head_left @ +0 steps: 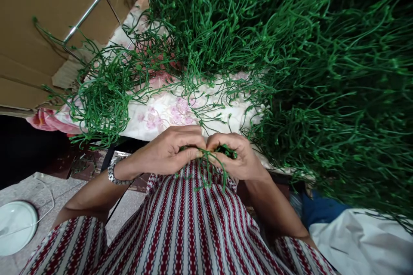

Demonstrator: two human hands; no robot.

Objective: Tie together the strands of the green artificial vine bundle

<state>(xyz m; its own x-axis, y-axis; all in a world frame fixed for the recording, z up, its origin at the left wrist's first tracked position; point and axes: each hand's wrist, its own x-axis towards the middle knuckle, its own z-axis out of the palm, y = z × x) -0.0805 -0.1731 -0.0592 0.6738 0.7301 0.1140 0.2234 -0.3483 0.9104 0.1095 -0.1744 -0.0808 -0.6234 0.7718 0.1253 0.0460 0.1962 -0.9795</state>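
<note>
Close in front of the striped garment, my left hand [176,149] and my right hand [235,154] almost touch, thumbs and fingertips pinched together. Both grip a few thin green stems [209,165], whose ends dangle between them over the garment. More green pieces show inside the curled fingers of my right hand. A large heap of green stems [290,43] spreads beyond the hands and to the right. To the left, a smaller tangled pile [103,99] lies on the floral cloth [161,114].
Cardboard [29,21] with a bent metal rod [84,17] stands at the upper left. A round white object [17,227] with a cord is on the floor at the lower left. White fabric [364,238] and blue fabric [325,210] lie at the lower right.
</note>
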